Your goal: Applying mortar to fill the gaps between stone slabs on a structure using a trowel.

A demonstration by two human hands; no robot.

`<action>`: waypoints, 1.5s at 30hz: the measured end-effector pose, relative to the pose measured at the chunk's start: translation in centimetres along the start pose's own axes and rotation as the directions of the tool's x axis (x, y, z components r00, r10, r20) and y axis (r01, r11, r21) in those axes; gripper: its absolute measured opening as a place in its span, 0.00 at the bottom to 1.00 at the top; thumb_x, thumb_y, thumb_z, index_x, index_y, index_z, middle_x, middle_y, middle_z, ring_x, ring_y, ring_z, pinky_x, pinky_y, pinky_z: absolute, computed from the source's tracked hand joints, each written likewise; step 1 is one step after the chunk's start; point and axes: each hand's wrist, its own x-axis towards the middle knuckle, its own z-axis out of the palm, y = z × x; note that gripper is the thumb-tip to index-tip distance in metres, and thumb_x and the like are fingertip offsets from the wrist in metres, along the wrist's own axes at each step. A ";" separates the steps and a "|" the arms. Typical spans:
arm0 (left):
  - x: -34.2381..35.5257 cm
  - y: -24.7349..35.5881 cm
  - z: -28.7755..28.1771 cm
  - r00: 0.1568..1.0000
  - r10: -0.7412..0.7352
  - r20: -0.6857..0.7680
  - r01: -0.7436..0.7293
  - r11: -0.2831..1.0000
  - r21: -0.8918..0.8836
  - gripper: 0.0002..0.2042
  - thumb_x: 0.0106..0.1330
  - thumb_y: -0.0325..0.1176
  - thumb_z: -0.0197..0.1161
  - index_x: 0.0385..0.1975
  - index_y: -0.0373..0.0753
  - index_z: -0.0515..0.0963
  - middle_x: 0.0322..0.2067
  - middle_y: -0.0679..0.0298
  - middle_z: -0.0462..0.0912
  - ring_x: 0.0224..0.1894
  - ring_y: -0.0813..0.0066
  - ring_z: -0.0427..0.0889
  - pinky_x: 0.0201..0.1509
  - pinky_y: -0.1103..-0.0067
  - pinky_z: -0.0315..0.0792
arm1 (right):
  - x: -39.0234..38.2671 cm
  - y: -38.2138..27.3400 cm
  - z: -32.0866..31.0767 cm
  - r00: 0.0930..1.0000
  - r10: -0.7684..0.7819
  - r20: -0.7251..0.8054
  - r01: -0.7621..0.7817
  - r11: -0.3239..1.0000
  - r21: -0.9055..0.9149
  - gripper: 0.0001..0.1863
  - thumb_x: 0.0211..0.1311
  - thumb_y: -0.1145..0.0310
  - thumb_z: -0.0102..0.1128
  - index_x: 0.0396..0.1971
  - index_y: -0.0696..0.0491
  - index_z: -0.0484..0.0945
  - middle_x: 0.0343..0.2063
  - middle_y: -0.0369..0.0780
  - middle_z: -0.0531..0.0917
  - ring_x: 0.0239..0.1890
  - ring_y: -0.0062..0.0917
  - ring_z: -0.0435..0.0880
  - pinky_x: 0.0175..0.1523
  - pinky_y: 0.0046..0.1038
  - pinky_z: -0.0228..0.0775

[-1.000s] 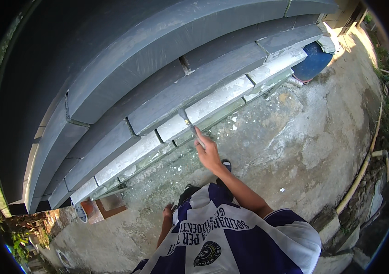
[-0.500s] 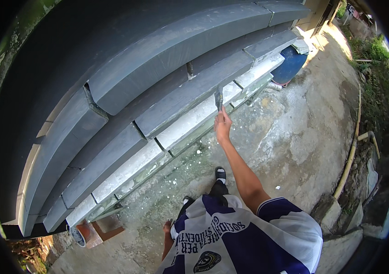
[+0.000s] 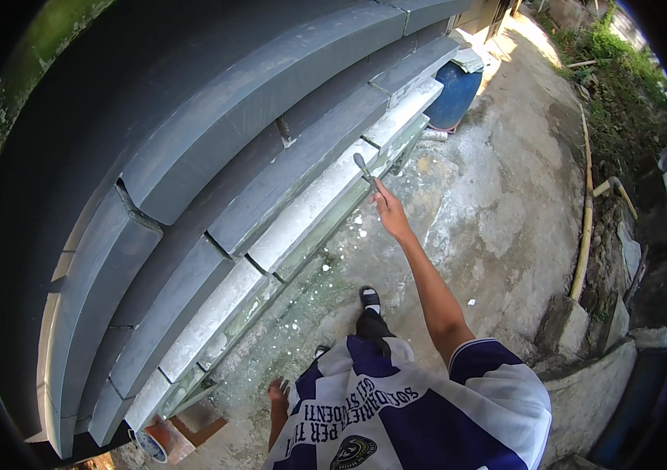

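Note:
My right hand (image 3: 387,205) grips a paintbrush (image 3: 363,166) with a grey, smeared head, held at the white lower course (image 3: 318,196) of a curved, stepped block structure. The grey painted courses (image 3: 294,188) rise above and left of it; a greenish, weathered band runs beneath it. My left hand (image 3: 277,390) hangs low beside my body with its fingers apart and holding nothing. Whether the bristles touch the white surface I cannot tell.
A blue barrel (image 3: 453,95) stands at the far end against the courses. A bucket (image 3: 153,445) and brown board (image 3: 196,429) lie at lower left. Pale pipes (image 3: 584,196), broken concrete and plants line the right side. White flakes speckle the concrete ground (image 3: 498,204) around my sandalled feet.
My right arm has reached further forward along the white course with the brush. The view has shifted, so the structure and barrel sit further left in the picture.

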 end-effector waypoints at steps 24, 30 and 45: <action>2.6 -0.6 10.3 0.873 0.350 0.340 -0.481 0.734 0.480 0.15 0.67 0.32 0.50 0.50 0.31 0.71 0.41 0.55 0.79 0.49 0.65 0.78 0.52 0.72 0.73 | 6.5 3.6 -1.7 0.987 0.095 -0.132 -0.075 0.985 0.153 0.19 0.67 0.70 0.47 0.57 0.55 0.70 0.34 0.37 0.81 0.34 0.13 0.71 0.41 0.19 0.66; 4.5 -2.4 10.0 0.831 0.358 0.425 -0.453 0.880 0.145 0.21 0.66 0.39 0.54 0.58 0.45 0.65 0.54 0.58 0.73 0.53 0.56 0.75 0.48 0.58 0.71 | 16.0 3.4 -6.1 0.922 0.015 -0.386 0.019 0.996 0.083 0.19 0.67 0.70 0.46 0.58 0.55 0.69 0.19 0.30 0.65 0.22 0.12 0.61 0.27 0.18 0.58; 2.4 -3.2 9.1 0.725 0.415 0.549 -0.666 0.220 0.713 0.14 0.63 0.37 0.55 0.43 0.39 0.79 0.46 0.58 0.79 0.53 0.64 0.74 0.61 0.71 0.63 | 7.7 4.9 -3.4 0.983 -0.060 -0.173 0.075 0.994 0.082 0.19 0.67 0.69 0.48 0.56 0.54 0.70 0.21 0.30 0.70 0.25 0.12 0.65 0.30 0.18 0.61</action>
